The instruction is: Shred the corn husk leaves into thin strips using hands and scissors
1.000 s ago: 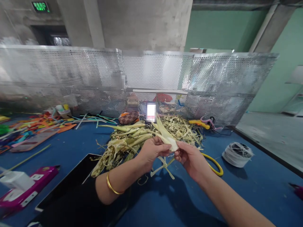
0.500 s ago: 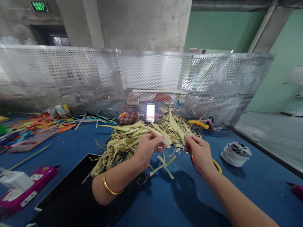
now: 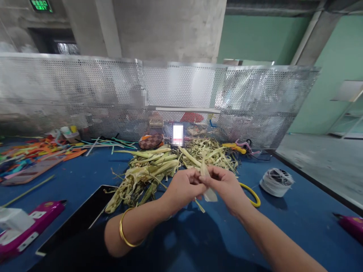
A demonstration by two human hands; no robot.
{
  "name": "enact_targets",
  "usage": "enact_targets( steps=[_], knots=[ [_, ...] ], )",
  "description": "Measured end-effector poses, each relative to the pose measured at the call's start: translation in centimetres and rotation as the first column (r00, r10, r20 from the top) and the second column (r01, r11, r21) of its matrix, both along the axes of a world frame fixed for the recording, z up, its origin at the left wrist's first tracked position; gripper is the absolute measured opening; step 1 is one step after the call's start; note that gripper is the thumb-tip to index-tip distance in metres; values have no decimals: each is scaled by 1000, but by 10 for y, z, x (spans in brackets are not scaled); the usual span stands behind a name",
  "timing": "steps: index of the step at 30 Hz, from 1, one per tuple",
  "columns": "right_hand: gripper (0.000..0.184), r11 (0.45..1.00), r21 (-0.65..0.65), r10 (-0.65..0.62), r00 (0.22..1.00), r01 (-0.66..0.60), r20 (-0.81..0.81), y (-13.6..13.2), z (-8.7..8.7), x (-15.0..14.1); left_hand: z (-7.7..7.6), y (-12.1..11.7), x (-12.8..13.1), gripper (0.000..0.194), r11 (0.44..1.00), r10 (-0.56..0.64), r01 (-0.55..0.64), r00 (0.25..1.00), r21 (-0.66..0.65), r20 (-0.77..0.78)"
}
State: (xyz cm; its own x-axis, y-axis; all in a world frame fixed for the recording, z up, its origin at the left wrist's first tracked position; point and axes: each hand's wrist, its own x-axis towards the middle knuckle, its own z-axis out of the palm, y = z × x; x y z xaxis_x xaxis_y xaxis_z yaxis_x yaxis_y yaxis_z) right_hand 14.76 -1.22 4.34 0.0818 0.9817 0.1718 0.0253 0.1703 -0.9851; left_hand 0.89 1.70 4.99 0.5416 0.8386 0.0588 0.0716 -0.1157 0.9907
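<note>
My left hand (image 3: 184,185) and my right hand (image 3: 227,187) meet above the blue table, fingers pinched on a pale corn husk strip (image 3: 210,195). The strip stands up between the fingertips, its wide end hanging below them. Under the hands pokes out one end of a thin husk strip (image 3: 200,206); the rest is covered. Beyond my left hand lies a heap of whole corn husks (image 3: 153,168). Behind the hands spreads a pile of shredded husk (image 3: 221,153).
A yellow handle (image 3: 256,198) and a roll of white twine (image 3: 276,183) lie to the right. At left are a black tablet (image 3: 76,219), a magenta power strip (image 3: 34,226) and colourful craft strips (image 3: 31,151). A perforated metal screen (image 3: 113,94) closes off the back.
My hands have come together from apart. The long green-tipped husk has left my right hand, which now pinches the pale strip with my left. The view has shifted slightly.
</note>
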Motion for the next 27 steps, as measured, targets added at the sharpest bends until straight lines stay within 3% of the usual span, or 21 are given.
enact_targets(
  steps=[4, 10, 17, 22, 27],
  knots=[
    [26, 980, 82, -172, 979, 181, -110, 5, -4, 4, -1, 1, -1, 6, 999, -42, 42, 996, -1, -73],
    [24, 979, 103, -154, 971, 174, -185, 6, -2, 1, -1, -2, 1, 14, 989, -74, 74, 997, -126, 6],
    [26, 996, 36, -70, 970, 80, -232, 6, 0, 5, -7, -4, 2, 14, 991, -63, 55, 996, -118, -62],
    [26, 983, 73, -142, 942, 171, -305, 12, -2, 11, -4, -3, 1, 17, 992, -93, 80, 987, -97, -130],
    [23, 965, 106, -209, 945, 242, -251, 17, -7, 15, 1, -1, 0, 19, 993, -101, 89, 981, -80, -163]
  ],
)
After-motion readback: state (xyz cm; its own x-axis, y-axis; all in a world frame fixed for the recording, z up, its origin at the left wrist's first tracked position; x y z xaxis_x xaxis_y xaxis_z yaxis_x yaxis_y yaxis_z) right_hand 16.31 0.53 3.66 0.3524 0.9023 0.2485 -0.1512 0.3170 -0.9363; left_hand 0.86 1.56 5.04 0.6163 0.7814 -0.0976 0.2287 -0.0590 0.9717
